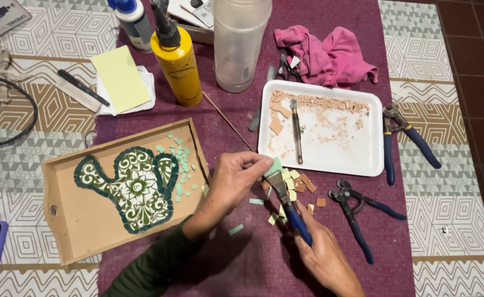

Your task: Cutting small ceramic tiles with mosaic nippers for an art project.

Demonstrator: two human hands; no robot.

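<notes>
My left hand (235,180) pinches a small pale green tile piece (275,165) between thumb and fingers. My right hand (320,248) grips blue-handled tile nippers (287,199), whose jaws close on the lower edge of that piece. Loose green, yellow and brown tile chips (298,184) lie on the purple cloth just below and right of the jaws. To the left sits a wooden tray (71,220) holding a green and white cactus-shaped mosaic (134,187), with small green chips (180,159) scattered beside it.
A white tray (363,159) with tile dust and a glass cutter (296,129) stands right of centre. Two more blue-handled pliers (357,212) (404,135) lie at the right. Yellow glue bottle (178,60), clear jar (239,44), pink rag (327,55) and yellow paper (121,77) are behind.
</notes>
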